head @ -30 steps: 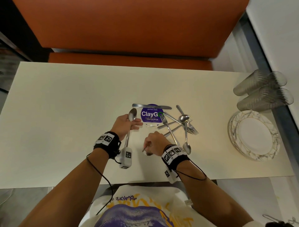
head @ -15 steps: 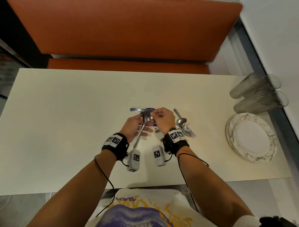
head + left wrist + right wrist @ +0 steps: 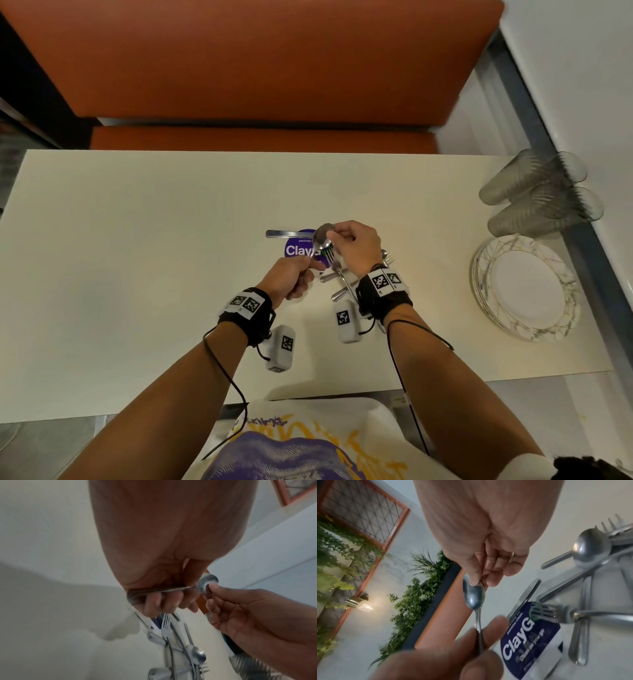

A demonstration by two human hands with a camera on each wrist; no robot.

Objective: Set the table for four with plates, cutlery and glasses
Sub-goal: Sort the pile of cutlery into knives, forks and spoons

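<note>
A long orange bench [image 3: 239, 68] stands behind the pale tabletop [image 3: 137, 240], on the far side from the person. On the right end of the tabletop lies a stack of plates [image 3: 524, 287] with a marbled rim; how many plates are in it I cannot tell. Just behind the stack, four ribbed glasses [image 3: 537, 192] lie on their sides, close together.

In the middle of the tabletop there is a round purple sticker [image 3: 299, 248] with white letters. One knife [image 3: 289, 234] lies across its far edge. Beside the sticker, to the right, is a loose heap of cutlery [image 3: 590, 588], the pieces crossing each other. In it I can count at least two forks and one spoon with its bowl up; the rest is partly hidden by the right wrist, so the full number is not clear.

Both hands are raised a little above this heap and they share one spoon [image 3: 474, 597]. The left hand [image 3: 291, 277] has its grip closed around the handle, with the fingers curled under it and the thumb on top. The right hand [image 3: 356, 246] pinches the bowl of the same spoon between thumb and forefinger, and its other fingers are curled in. The spoon is in the air over the sticker, tilted, its bowl pointing away from the person.

Each wrist carries a black band with square printed markers and a small white box.
</note>
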